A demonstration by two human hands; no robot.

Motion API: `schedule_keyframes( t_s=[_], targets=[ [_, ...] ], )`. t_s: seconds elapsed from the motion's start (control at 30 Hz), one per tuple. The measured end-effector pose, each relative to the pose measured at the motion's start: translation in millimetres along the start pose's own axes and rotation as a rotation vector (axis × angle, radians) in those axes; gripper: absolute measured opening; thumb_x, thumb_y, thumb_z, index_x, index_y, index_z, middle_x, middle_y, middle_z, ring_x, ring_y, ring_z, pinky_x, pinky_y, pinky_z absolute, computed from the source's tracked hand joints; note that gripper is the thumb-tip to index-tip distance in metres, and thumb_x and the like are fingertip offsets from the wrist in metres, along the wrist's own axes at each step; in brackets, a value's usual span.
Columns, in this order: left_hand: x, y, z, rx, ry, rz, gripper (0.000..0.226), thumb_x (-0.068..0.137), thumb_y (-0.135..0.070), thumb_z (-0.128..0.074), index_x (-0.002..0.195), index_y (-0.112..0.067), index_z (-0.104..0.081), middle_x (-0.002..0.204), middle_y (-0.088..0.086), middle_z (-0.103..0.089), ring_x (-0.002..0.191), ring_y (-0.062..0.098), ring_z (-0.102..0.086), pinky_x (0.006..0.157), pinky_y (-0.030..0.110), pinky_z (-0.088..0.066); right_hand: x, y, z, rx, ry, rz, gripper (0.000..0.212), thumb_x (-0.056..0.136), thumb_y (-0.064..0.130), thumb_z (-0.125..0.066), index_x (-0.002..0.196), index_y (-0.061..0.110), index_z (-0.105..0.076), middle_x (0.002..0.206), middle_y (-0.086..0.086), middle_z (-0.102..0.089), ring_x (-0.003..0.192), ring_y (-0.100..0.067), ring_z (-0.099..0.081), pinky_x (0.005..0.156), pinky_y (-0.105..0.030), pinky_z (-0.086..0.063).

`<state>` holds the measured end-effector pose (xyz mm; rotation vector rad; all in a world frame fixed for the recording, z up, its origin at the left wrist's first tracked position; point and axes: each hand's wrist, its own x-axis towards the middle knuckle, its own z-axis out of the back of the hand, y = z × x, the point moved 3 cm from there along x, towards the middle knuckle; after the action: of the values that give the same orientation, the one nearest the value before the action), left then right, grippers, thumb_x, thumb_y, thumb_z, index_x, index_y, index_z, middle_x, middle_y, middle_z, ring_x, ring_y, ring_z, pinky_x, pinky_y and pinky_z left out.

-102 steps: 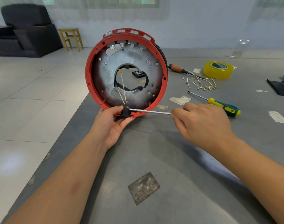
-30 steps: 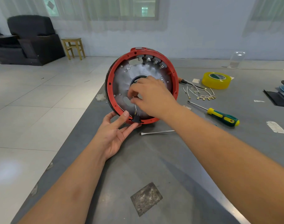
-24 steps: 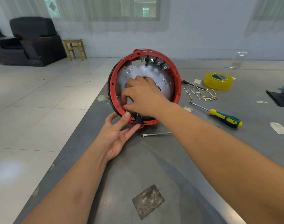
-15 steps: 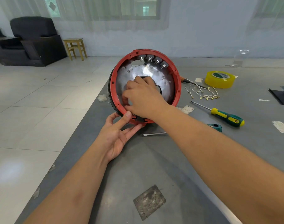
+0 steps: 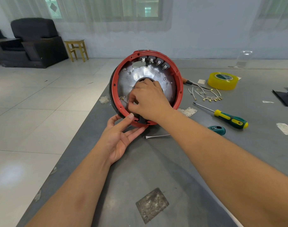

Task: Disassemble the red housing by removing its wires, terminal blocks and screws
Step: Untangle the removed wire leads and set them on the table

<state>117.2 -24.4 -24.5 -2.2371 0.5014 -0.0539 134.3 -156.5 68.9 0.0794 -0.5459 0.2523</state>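
Head view: round red plastic housing (image 5: 179,82) with a silver metal plate inside stands on edge near the left edge of the grey table (image 5: 172,169), open face toward the camera. Four grey terminal blocks (image 5: 154,60) with metal tabs sit in a row along the upper inner rim. A small black terminal block (image 5: 142,120) sits at the bottom rim.

Left hand (image 5: 119,136) is palm up under the bottom rim, fingers straight, thumb tip pressed on the red rim just left of the black block, propping the housing without curling round it.

Right hand (image 5: 149,100) is inside the housing over the centre hole, fingers curled, fingertips pinching down at the lower left of the plate beside a thin pale wire (image 5: 125,100); cannot tell if the wire is actually pinched, so its grip is unclear.

On the table right of the housing: flat-blade screwdriver with dark teal handle (image 5: 216,129), shaft running behind the right forearm; yellow-and-green handled screwdriver (image 5: 230,118); brown-handled screwdriver (image 5: 187,81) partly behind the rim; a scatter of loose white wires with brass terminals (image 5: 207,95); yellow tape roll (image 5: 222,80); clear plastic stand (image 5: 243,59) further back. A worn grey square patch (image 5: 152,204) is stuck to the near table. Black armchair (image 5: 33,41) and small yellow wooden stool (image 5: 77,49) stand on the tiled floor, far left.
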Motion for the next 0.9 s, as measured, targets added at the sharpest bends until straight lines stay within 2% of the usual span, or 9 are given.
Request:
schedule_keyframes(
  t_s=[0.17, 0.27, 0.33, 0.47, 0.57, 0.67, 0.73, 0.8, 0.9],
  targets=[
    [0, 0, 0, -0.007, -0.027, 0.004, 0.085, 0.082, -0.008, -0.082, 0.152, -0.01, -0.035, 0.117, 0.025, -0.075, 0.108, 0.049, -0.073, 0.089, 0.055, -0.063, 0, -14, 9, 0.469, -0.136, -0.301, 0.014, 0.089, 0.031, -0.066, 0.077, 0.024, -0.07, 0.082, 0.011, -0.058, 0.095, -0.015, -0.052, 0.086, -0.033, -0.04],
    [-1, 0, -1, -0.011, -0.031, 0.007, 0.085, 0.08, -0.009, -0.083, 0.152, -0.01, -0.036, 0.12, 0.026, -0.074, 0.108, 0.05, -0.073, 0.088, 0.055, -0.063, -2, -23, 22, 0.778, -0.266, -0.4, 0.018, 0.088, 0.024, -0.068, 0.073, 0.014, -0.07, 0.063, 0.012, -0.058, 0.066, -0.001, -0.053, 0.066, -0.018, -0.041],
    [-1, 0, 0, -0.022, -0.033, 0.008, 0.081, 0.081, -0.008, -0.083, 0.149, -0.011, -0.038, 0.124, 0.028, -0.072, 0.108, 0.051, -0.072, 0.088, 0.056, -0.063, -2, -30, 33, 0.877, -0.313, -0.453, 0.017, 0.089, 0.023, -0.067, 0.073, 0.017, -0.07, 0.059, 0.014, -0.057, 0.055, 0.001, -0.047, 0.06, -0.017, -0.04],
    [1, 0, 2, -0.044, -0.05, -0.022, 0.072, 0.083, -0.007, -0.083, 0.142, -0.014, -0.042, 0.128, 0.028, -0.07, 0.109, 0.051, -0.072, 0.087, 0.056, -0.062, -7, -52, 56, 1.051, -0.45, -0.52, 0.014, 0.09, 0.022, -0.065, 0.077, 0.025, -0.067, 0.059, 0.017, -0.06, 0.056, -0.003, -0.053, 0.061, -0.023, -0.047],
    [3, 0, 5, -0.062, -0.09, -0.071, 0.076, 0.081, -0.006, -0.085, 0.141, -0.017, -0.041, 0.118, 0.023, -0.076, 0.107, 0.049, -0.073, 0.087, 0.057, -0.062, -24, -81, 59, 1.033, -0.505, -0.609, 0.011, 0.086, 0.03, -0.06, 0.076, 0.026, -0.062, 0.058, 0.011, -0.061, 0.058, -0.013, -0.056, 0.06, -0.031, -0.046],
    [5, 1, 7, -0.097, -0.118, -0.099, 0.076, 0.084, -0.004, -0.084, 0.144, -0.016, -0.039, 0.118, 0.023, -0.076, 0.105, 0.049, -0.074, 0.088, 0.06, -0.061, -47, -114, 42, 0.972, -0.455, -0.769, 0.015, 0.084, 0.03, -0.053, 0.075, 0.021, -0.061, 0.051, 0.006, -0.059, 0.058, -0.02, -0.056, 0.058, -0.035, -0.04],
    [7, 2, 8, -0.112, -0.136, -0.105, 0.077, 0.084, -0.005, -0.084, 0.145, -0.015, -0.038, 0.125, 0.025, -0.072, 0.103, 0.048, -0.075, 0.088, 0.061, -0.061, -59, -134, 26, 0.85, -0.356, -0.877, 0.02, 0.087, 0.028, -0.053, 0.074, 0.017, -0.064, 0.058, 0.004, -0.067, 0.061, -0.021, -0.063, 0.062, -0.039, -0.046],
    [9, 1, 10, -0.106, -0.147, -0.106, 0.075, 0.085, -0.007, -0.084, 0.144, -0.016, -0.039, 0.129, 0.025, -0.069, 0.102, 0.048, -0.075, 0.087, 0.06, -0.062, -62, -150, 8, 0.748, -0.21, -0.943, 0.023, 0.091, 0.02, -0.054, 0.073, 0.013, -0.066, 0.075, -0.004, -0.075, 0.063, -0.018, -0.069, 0.068, -0.04, -0.055],
    [13, 1, 11, -0.094, -0.149, -0.09, 0.069, 0.087, -0.008, -0.083, 0.141, -0.015, -0.041, 0.128, 0.026, -0.07, 0.102, 0.05, -0.075, 0.089, 0.061, -0.061, -54, -167, -14, 0.571, 0.006, -0.952, 0.026, 0.094, 0.013, -0.057, 0.071, 0.011, -0.068, 0.079, -0.009, -0.075, 0.078, -0.024, -0.075, 0.081, -0.042, -0.062]
  ],
)
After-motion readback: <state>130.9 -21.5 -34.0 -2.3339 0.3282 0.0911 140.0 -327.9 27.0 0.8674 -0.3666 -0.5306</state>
